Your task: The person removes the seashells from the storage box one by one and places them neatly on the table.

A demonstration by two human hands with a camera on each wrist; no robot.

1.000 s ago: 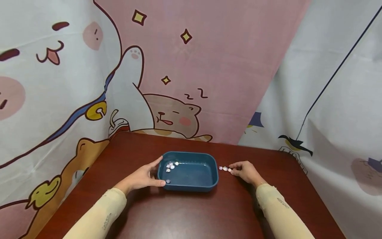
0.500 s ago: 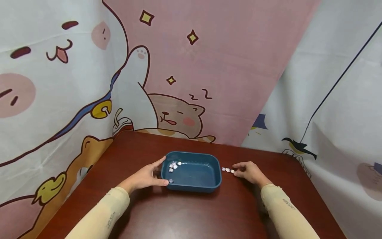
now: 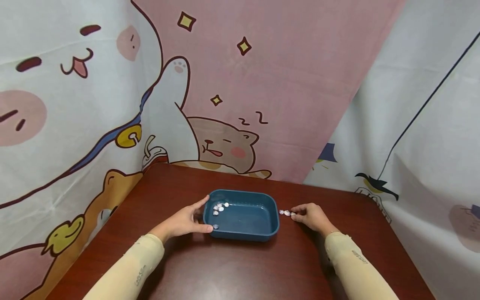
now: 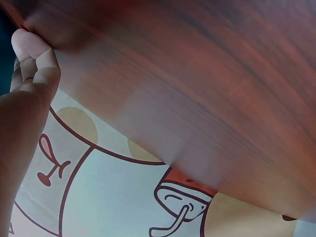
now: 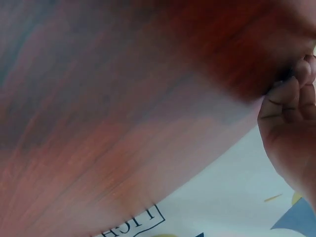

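Note:
A blue rectangular plastic tray (image 3: 243, 236) sits on the table, with several small whitish, shell-like pieces (image 3: 221, 208) grouped in its back left part. One darker piece (image 3: 215, 227) lies near the front left corner. My left hand (image 3: 183, 221) grips the tray's left end, thumb at the front corner and fingers towards the back corner. Just right of the tray, a short row of similar pale pieces (image 3: 287, 213) lies on the table. My right hand (image 3: 312, 217) pinches the rightmost piece (image 3: 293, 214) between thumb and fingertips, which partly hide it.
The dark red-brown wooden table (image 3: 225, 271) has a glossy surface. Behind it and along its sides hangs a cartoon-printed cloth (image 3: 285, 104), meeting the table's back edge.
The head view has shifted, so the scene sits further right. My right fingertips have closed in on the rightmost piece. The left hand keeps its hold on the tray.

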